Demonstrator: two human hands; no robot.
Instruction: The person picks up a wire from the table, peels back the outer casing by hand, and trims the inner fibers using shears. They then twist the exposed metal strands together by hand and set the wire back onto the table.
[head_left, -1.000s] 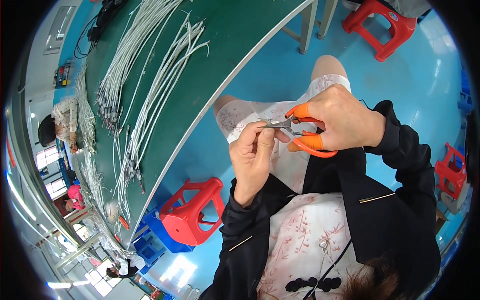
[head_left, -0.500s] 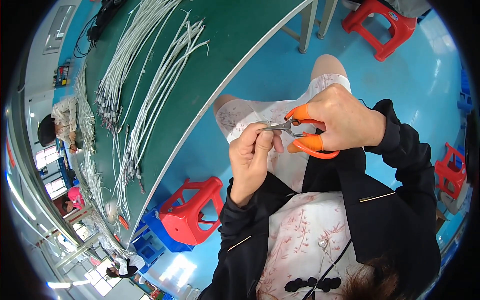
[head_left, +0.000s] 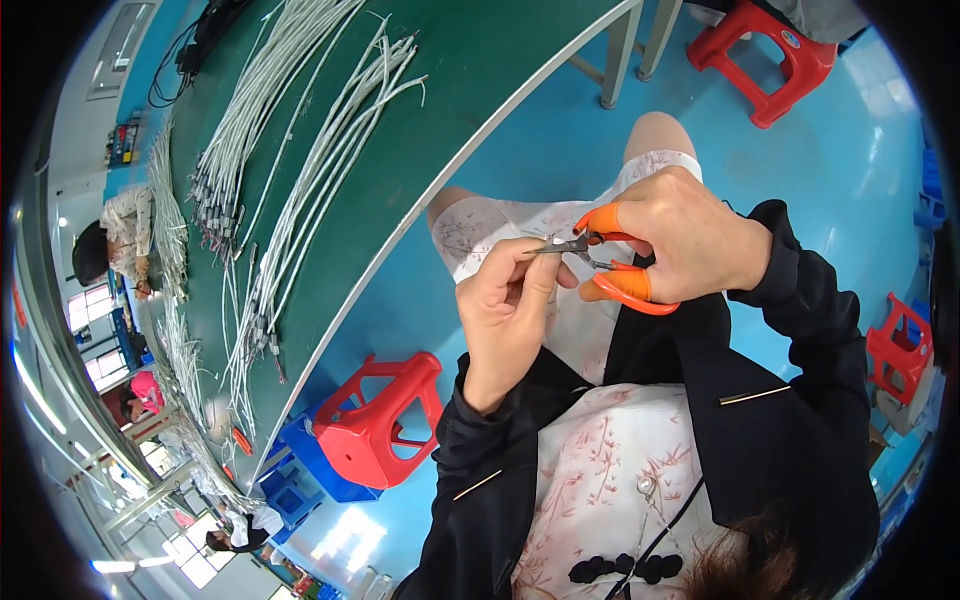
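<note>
My right hand [head_left: 690, 235] is closed around orange-handled scissors [head_left: 572, 246], with its finger and thumb in the loops; orange covers wrap those digits. The narrow metal blades point left and reach the fingertips of my left hand [head_left: 508, 305]. That hand is pinched, thumb against forefinger, just at the blade tips. Whatever it holds is too small and too hidden to name; a short pale bit shows by the blades. Both hands are above my lap. On the green table [head_left: 400, 150] to the left lie bundles of white cables [head_left: 318, 205] with dark grey sleeves near one end.
A red stool [head_left: 385, 425] stands beside a blue crate [head_left: 340, 475] near the table's lower end. Other red stools [head_left: 765, 60] are at the upper right and far right. A person [head_left: 125, 240] sits across the table. Orange-handled tools [head_left: 241, 440] lie at the table's end.
The scissor blades have shifted slightly upward and right against my left fingertips. My left thumb and forefinger have moved a little with them; the right hand is nearly still.
</note>
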